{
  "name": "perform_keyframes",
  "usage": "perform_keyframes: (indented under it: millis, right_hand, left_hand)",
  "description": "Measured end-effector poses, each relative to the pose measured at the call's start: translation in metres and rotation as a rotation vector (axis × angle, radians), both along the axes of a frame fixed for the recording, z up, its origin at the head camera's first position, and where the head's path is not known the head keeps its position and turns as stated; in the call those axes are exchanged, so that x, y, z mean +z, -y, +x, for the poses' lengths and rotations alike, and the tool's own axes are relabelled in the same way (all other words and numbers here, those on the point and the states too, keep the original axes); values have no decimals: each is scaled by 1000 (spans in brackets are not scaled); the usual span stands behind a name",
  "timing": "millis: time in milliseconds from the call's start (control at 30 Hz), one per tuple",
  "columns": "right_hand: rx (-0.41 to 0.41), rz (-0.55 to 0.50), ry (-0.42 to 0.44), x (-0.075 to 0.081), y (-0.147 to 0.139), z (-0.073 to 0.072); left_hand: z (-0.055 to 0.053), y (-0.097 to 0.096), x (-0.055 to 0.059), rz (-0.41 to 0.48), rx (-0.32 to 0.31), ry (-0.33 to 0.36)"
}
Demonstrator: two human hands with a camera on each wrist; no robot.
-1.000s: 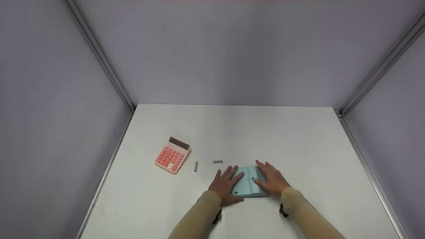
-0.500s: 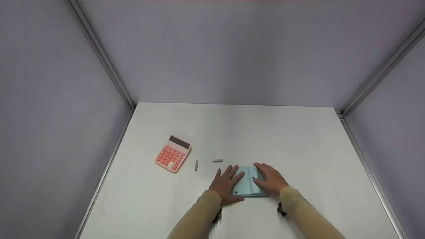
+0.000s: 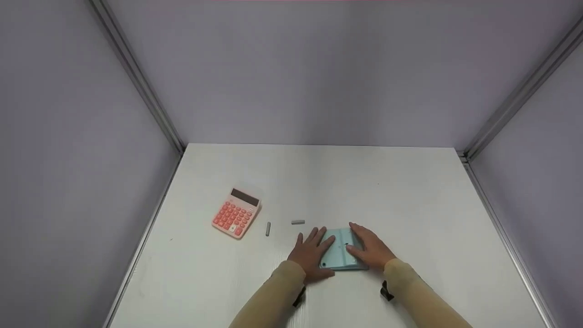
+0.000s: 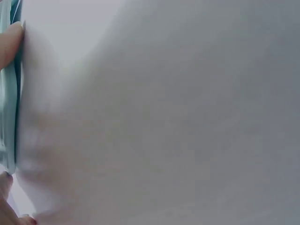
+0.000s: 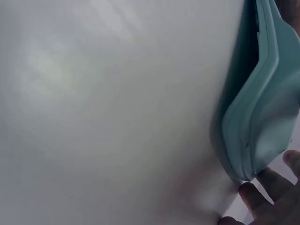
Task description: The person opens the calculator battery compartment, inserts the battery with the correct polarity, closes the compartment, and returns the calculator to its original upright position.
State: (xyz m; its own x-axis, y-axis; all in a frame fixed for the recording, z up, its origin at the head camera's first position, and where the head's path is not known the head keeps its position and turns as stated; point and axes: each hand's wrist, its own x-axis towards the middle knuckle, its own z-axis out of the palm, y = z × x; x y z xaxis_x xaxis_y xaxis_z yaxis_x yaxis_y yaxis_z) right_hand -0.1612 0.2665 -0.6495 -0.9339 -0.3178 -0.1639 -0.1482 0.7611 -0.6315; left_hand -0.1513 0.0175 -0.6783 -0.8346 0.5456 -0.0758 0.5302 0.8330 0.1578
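Back side up, a light-blue calculator lies on the white table under both hands. My left hand rests on its left part with fingers spread and fairly straight, the thumb near the close edge. My right hand holds its right side, thumb on the back and fingers around the far right corner. In the right wrist view the calculator's bent edge shows, with fingertips at its end. The left wrist view catches a thumb against the side. The calculator's face is hidden.
A pink calculator lies face up to the left. Two small grey cylinders, seemingly batteries, lie between it and my hands: one upright in view, the other crosswise. Panelled walls enclose the table's back and sides.
My right hand's fingers have drawn closer together and in around the calculator's far right corner. The left hand and the calculator stay in place.
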Motion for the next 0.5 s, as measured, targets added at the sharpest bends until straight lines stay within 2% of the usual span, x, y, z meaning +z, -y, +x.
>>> perform_keyframes:
  millis: [300,400,500]
  right_hand:
    - [125,104,-131,-10,0,1]
    - [177,135,-168,-11,0,3]
    - [221,190,-209,-13,-1,5]
  left_hand:
    - [-1,-15,27,-49,9,34]
    - [-2,-18,29,-74,9,38]
    - [-3,-19,26,-84,19,41]
